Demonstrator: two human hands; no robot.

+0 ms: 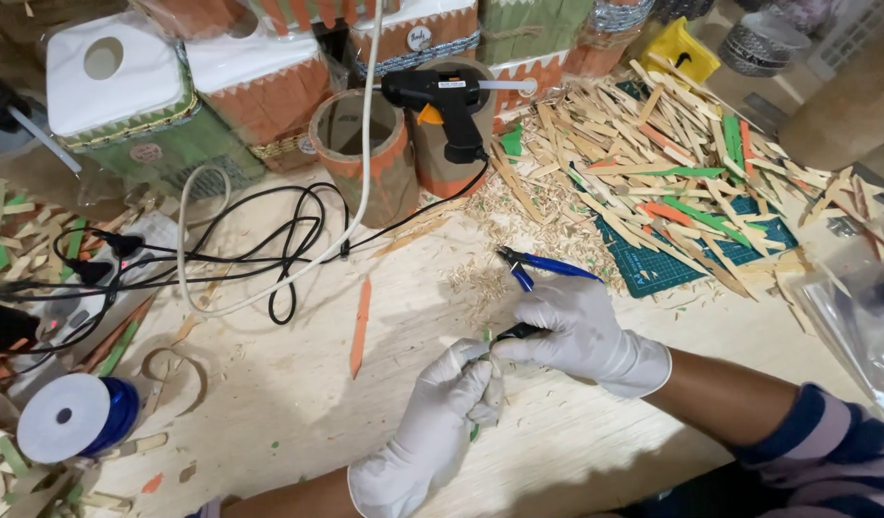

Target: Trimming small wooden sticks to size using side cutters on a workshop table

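Both my hands wear white gloves and meet low in the middle of the wooden table. My left hand (442, 408) is closed around a small green stick (484, 338), of which only bits show. My right hand (581, 331) grips blue-handled cutting pliers (538, 267), whose dark jaws touch the stick at my left fingertips. A single orange stick (361, 326) lies on the table to the left of my hands.
A black glue gun (440, 101) stands on cardboard tubes (370, 153) at the back. A heap of plain, green and orange sticks (682, 153) covers a green cutting mat (653, 269). Tangled black and white cables (269, 240), a ribbon spool (73, 417) and decorated boxes (135, 105) are at the left.
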